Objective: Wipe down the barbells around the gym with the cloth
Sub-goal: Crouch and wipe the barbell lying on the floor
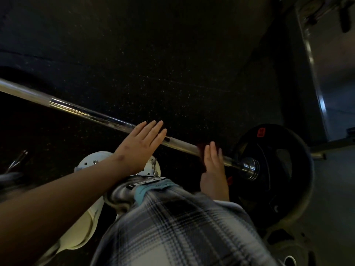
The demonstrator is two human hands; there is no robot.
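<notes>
A chrome barbell (82,110) runs from the upper left down to a black weight plate (276,169) at the right. My left hand (143,141) lies flat over the bar near its middle, fingers straight. My right hand (214,166) is on the bar close to the collar (249,167). It holds a dark red cloth (201,147) against the shaft. Only a small part of the cloth shows past the fingers, so the grip is partly hidden.
Dark speckled rubber floor (153,54) lies beyond the bar. My plaid-clad leg (172,227) and white shoe (90,164) are just below the hands. A metal rack base (317,83) stands at the right, and another bar end (318,155) juts out past the plate.
</notes>
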